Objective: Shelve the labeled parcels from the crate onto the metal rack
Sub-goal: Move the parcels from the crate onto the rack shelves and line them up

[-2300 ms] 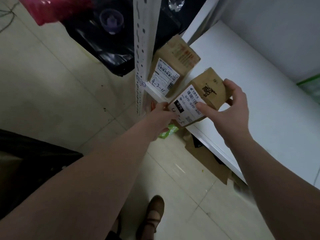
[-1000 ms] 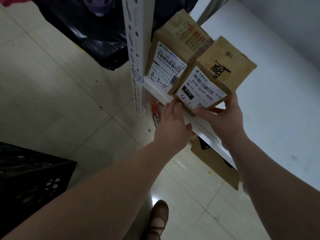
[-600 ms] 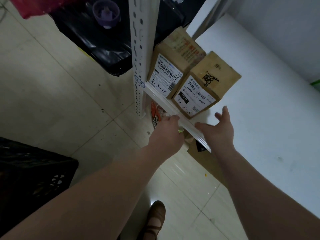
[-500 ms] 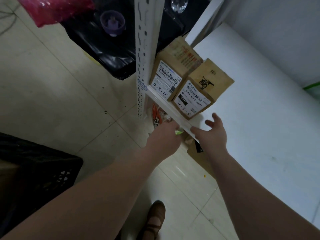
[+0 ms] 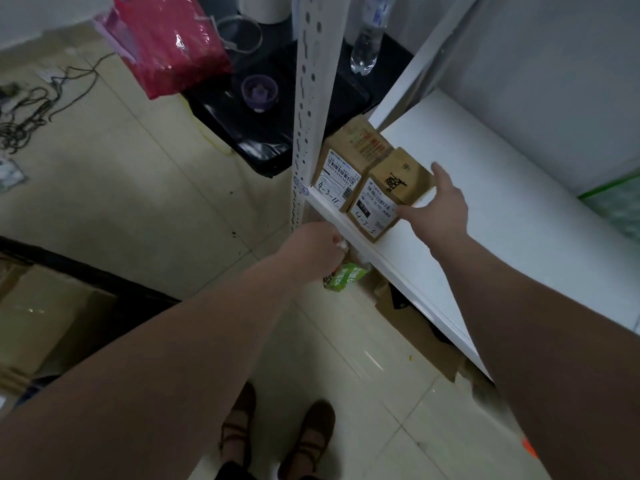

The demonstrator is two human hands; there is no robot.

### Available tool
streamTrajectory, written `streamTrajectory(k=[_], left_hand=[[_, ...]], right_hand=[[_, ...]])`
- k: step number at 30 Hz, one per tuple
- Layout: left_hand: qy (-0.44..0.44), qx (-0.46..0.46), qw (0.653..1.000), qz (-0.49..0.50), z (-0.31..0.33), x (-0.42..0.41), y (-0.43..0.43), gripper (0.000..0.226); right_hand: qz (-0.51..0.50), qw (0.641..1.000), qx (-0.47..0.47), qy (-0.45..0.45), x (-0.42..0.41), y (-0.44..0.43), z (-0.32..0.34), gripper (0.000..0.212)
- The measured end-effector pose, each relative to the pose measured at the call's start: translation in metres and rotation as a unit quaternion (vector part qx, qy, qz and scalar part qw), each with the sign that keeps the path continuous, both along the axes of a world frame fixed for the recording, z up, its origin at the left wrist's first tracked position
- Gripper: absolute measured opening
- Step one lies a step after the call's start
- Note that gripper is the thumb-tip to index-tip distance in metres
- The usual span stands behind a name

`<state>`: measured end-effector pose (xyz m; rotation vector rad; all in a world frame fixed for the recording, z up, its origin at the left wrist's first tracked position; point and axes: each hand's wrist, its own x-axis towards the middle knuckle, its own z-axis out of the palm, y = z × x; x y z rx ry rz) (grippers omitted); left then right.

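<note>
Two brown labeled parcels stand side by side at the left end of the white rack shelf point(image 5: 491, 216). The left parcel point(image 5: 341, 164) is marked 4-3-11 and rests against the perforated upright point(image 5: 311, 98). The right parcel point(image 5: 391, 192) is marked 4-3-5. My right hand point(image 5: 441, 211) is open and lies flat against that parcel's right side, thumb at the label corner. My left hand point(image 5: 311, 252) is curled shut at the shelf's front edge, just below the parcels, and I see nothing in it. The black crate point(image 5: 104, 284) sits on the floor at the left with cardboard boxes point(image 5: 45, 317) inside.
A pink bag point(image 5: 169, 39), a water bottle point(image 5: 367, 39) and a purple cap point(image 5: 259, 91) lie on a black surface behind the upright. Cables point(image 5: 27, 109) trail on the floor. A green packet point(image 5: 343, 277) and flat cardboard point(image 5: 415, 327) lie under the shelf. My shoes point(image 5: 308, 434) are below.
The 4-3-5 parcel was set down beside the other one and released. My right hand has since risen from the shelf edge to that parcel's right side. My left hand stays at the edge.
</note>
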<state>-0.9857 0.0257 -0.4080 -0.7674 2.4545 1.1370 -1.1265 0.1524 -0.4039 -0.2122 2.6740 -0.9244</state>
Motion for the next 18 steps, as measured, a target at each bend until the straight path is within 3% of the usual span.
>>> streamTrajectory(k=[8,18], left_hand=[[-0.005,-0.017,1.0,0.0,-0.01,0.0,0.004,0.024],[-0.008,-0.018,0.999,0.031,0.024,0.014,0.002,0.022]], right_hand=[[0.081,0.994,0.056,0.047,-0.012,0.002,-0.016,0.072],[0.055,0.998,0.024,0.016,0.016,0.009,0.016,0.09]])
